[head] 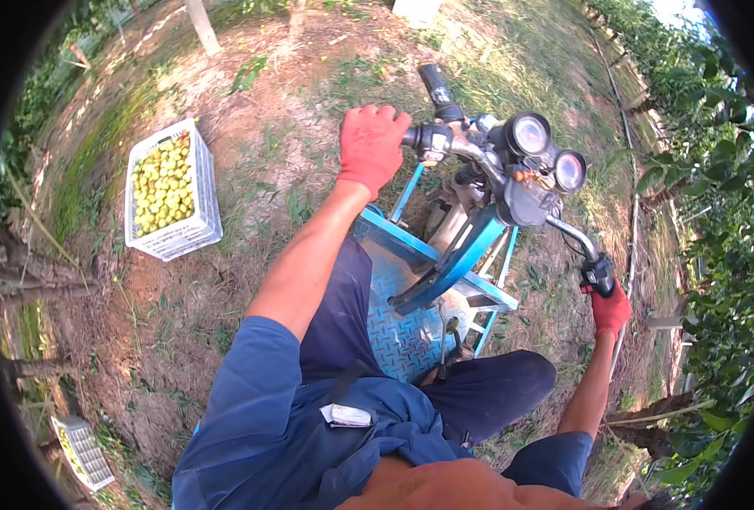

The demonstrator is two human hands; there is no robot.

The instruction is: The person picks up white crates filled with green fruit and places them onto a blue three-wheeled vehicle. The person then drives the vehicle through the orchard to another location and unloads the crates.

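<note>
I sit astride a blue motor tricycle with a chequer-plate floor (pixel 402 335). In a red work glove, my left hand (pixel 372 148) is closed around the left grip of the handlebar (pixel 469 148). My right hand (pixel 610 310), gloved in red too, wraps the right grip beside a black switch housing (pixel 597 275). Two round gauges, one (pixel 530 134) nearer the left and one (pixel 569 171) nearer the right, sit between the grips. A rear-view mirror or similar black-handled part (pixel 437 86) juts up beyond my left hand. My legs rest either side of the blue frame (pixel 457 258).
On the ground to the left stands a white plastic crate (pixel 206 197) full of yellow-green round fruit (pixel 163 185). Another fruit crate (pixel 88 452) is at the lower left. Leafy trees (pixel 727 255) and a thin pipe (pixel 634 210) run along the right. A pale post (pixel 202 27) rises ahead.
</note>
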